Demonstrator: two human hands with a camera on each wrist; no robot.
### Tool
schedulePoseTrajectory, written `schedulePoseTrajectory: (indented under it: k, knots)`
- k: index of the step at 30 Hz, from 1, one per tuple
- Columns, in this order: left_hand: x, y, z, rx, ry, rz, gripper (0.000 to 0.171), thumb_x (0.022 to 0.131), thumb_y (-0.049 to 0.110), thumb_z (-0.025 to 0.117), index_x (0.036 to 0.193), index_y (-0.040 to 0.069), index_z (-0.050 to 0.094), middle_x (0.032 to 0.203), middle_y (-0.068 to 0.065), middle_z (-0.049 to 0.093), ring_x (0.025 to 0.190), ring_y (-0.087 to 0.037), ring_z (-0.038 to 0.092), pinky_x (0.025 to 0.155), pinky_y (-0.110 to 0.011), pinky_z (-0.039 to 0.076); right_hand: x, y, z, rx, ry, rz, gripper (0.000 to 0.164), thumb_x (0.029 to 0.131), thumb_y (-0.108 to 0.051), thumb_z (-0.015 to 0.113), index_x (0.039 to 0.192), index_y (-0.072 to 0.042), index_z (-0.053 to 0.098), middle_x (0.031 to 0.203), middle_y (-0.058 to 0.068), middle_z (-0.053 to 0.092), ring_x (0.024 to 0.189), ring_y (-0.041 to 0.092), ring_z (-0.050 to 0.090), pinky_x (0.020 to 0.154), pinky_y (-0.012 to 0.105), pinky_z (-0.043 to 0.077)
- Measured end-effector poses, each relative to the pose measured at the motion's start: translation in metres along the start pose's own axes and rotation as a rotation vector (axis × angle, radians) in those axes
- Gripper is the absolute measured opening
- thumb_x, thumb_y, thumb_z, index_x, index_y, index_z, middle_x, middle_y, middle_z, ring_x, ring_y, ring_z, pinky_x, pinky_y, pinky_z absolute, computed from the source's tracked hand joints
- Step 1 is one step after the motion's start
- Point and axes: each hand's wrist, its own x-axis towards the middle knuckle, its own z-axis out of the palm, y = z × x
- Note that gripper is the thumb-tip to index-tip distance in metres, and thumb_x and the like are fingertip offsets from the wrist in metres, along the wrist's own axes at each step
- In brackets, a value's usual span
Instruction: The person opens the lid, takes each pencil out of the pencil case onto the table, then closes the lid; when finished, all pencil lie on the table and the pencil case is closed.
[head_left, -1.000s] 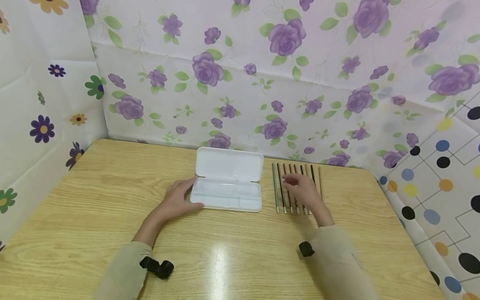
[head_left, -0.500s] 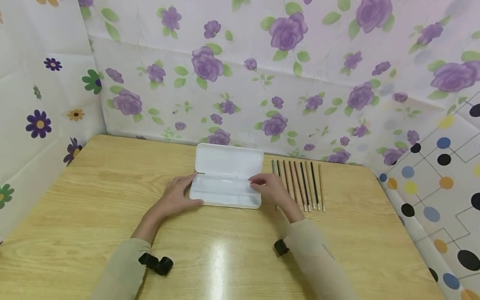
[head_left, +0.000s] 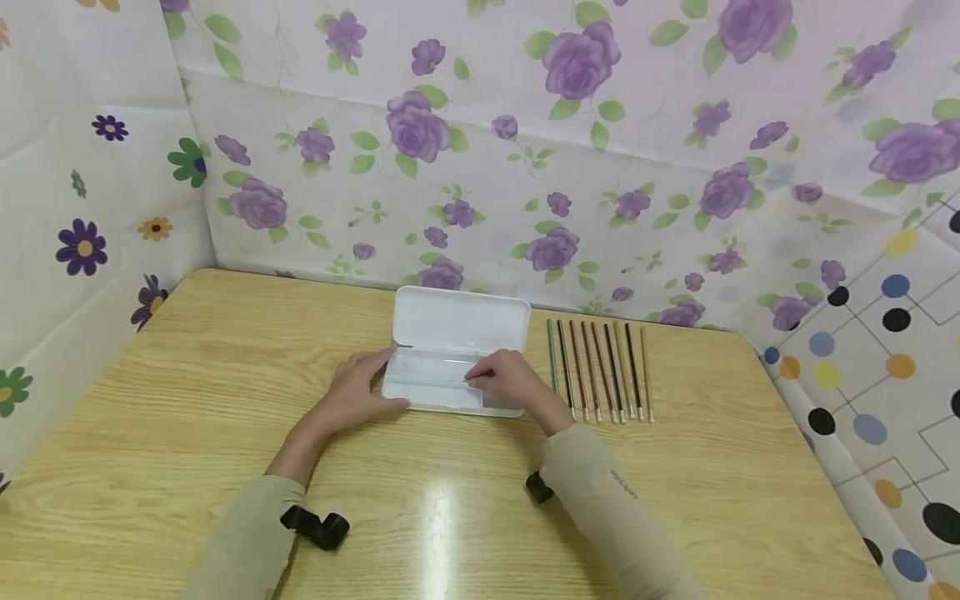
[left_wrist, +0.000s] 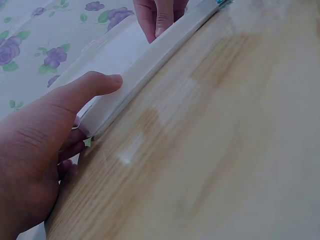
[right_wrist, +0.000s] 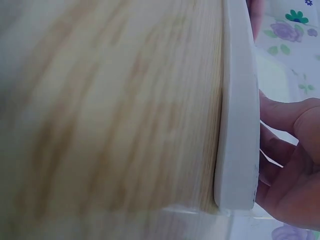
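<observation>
A white pencil case (head_left: 433,398) lies with its lid (head_left: 461,318) raised against the back. Its interior has a lengthwise divider and a short crosswise one. My left hand (head_left: 354,394) grips the case's left end; in the left wrist view the thumb (left_wrist: 95,85) lies over the front wall and the fingers are around the end. My right hand (head_left: 512,385) reaches into the case from the right, thumb and fingertips together at the lengthwise divider. Whether they pinch anything cannot be told. In the right wrist view, the front wall (right_wrist: 240,115) partly hides these fingers.
Several pencils (head_left: 602,371) lie side by side right of the case, erasers toward me. The wooden table (head_left: 360,517) extends in front. A flowered sheet (head_left: 337,233) hangs behind the table's back edge. Black wrist cameras (head_left: 318,527) sit on both sleeves.
My right hand has moved left from above the pencils, past the case's right end, to inside the case. My left hand has stayed on the case. The pencils still lie in their row.
</observation>
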Motion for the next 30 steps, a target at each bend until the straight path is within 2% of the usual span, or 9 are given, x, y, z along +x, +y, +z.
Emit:
schedulePoseTrajectory:
  k: [6,14,21,30]
  knots:
    - [0.0002,-0.0002,-0.0012,0.007,0.005,0.013,0.092,0.077,0.040,0.079,0.150,0.004,0.034,0.146,-0.019,0.041,0.133,-0.040,0.028,0.105,-0.060,0.017,0.0037,-0.0010,-0.0013,-0.015,-0.059,-0.012,0.013,0.092,-0.005,0.065,0.099,-0.002,0.076,0.098,0.008,0.072,0.096,0.022,0.064,0.084,0.031,0.051]
    - [-0.0009,0.0009,-0.0005,-0.002,0.000,0.010,0.091,0.078,0.039,0.079,0.150,0.004,0.034,0.146,-0.019,0.041,0.133,-0.040,0.028,0.106,-0.060,0.016,0.0081,-0.0068,-0.0049,-0.042,-0.113,0.007,0.007,0.092,-0.001,0.064,0.093,-0.004,0.070,0.089,0.003,0.068,0.084,0.015,0.059,0.078,0.029,0.050]
    - [-0.0017,0.0032,-0.0009,-0.007,0.001,-0.002,0.092,0.078,0.038,0.079,0.150,0.005,0.034,0.147,-0.019,0.040,0.133,-0.039,0.027,0.105,-0.059,0.018,0.0094,-0.0063,-0.0043,-0.059,-0.108,-0.017,0.012,0.092,0.000,0.063,0.098,-0.003,0.073,0.093,0.004,0.070,0.091,0.018,0.063,0.081,0.030,0.051]
    - [-0.0022,0.0022,-0.0005,-0.012,-0.003,-0.016,0.092,0.078,0.039,0.079,0.150,0.006,0.034,0.147,-0.019,0.039,0.134,-0.040,0.026,0.105,-0.060,0.018,0.0084,-0.0038,-0.0004,-0.101,-0.059,-0.060,0.010,0.091,0.001,0.064,0.098,-0.003,0.071,0.092,0.005,0.067,0.085,0.016,0.059,0.077,0.028,0.049]
